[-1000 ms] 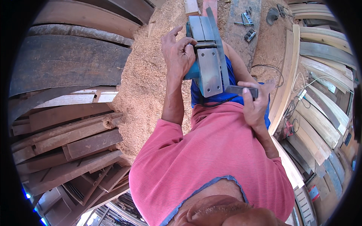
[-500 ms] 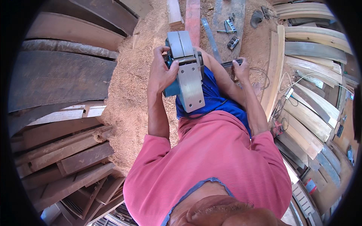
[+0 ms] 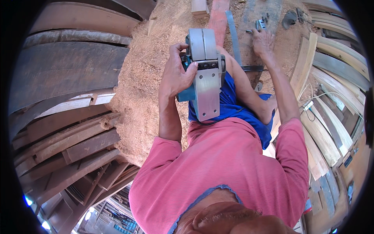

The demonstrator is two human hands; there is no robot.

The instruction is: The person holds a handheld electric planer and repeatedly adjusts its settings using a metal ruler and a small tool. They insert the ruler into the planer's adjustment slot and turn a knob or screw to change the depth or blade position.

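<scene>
My left hand point(image 3: 176, 76) is closed around an upturned electric hand planer point(image 3: 207, 91) with a teal body. Its bare metal sole faces up, and the dark cutter slot between the two plates is exposed. My thumb rests beside that slot. My right hand point(image 3: 264, 43) reaches out over a dark board point(image 3: 249, 50). Its fingers are bent down and closed among small metal parts; what is under the fingertips is hidden. Just past them lies a small silver metal piece point(image 3: 260, 25). A black bar point(image 3: 252, 68) lies near my bent leg, and a long metal strip point(image 3: 233, 37) stretches beyond it.
Wood shavings point(image 3: 132, 97) cover the ground. Stacked dark planks point(image 3: 66, 76) stand on the left, pale planks point(image 3: 331, 134) on the right. A reddish board point(image 3: 219, 21) lies ahead, and a white cable point(image 3: 331, 93) runs over the right-hand planks.
My right hand has let go of the black bar and moved forward to the small metal parts. My left hand still holds the planer. The whole view has shifted slightly.
</scene>
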